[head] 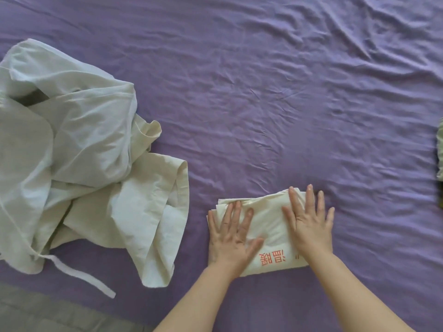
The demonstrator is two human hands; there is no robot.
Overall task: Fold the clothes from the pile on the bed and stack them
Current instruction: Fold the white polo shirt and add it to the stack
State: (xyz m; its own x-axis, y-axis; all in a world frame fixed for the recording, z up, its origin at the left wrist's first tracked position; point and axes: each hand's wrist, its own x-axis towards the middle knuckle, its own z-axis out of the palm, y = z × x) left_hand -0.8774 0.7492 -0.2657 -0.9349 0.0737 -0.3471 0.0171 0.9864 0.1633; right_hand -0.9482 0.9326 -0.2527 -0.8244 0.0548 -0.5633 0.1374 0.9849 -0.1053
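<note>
A cream garment folded into a small rectangle [268, 221] lies on the purple bed sheet [263, 104], low and right of centre. Red printed characters show on its near edge. My left hand [231, 236] lies flat on its left half, fingers straight and spread. My right hand [309, 221] presses flat on its right half, fingers straight, with the fingertips reaching past the far edge. At the left sits a loose pile of pale white and cream clothes [79, 164], crumpled, with a white strap [81, 276] trailing toward the near edge.
The wrinkled purple sheet stretches across the middle and far side of the bed. A pale green cloth [440, 149] peeks in at the right edge. A grey strip [48, 310] runs along the bottom left, beyond the sheet's near edge.
</note>
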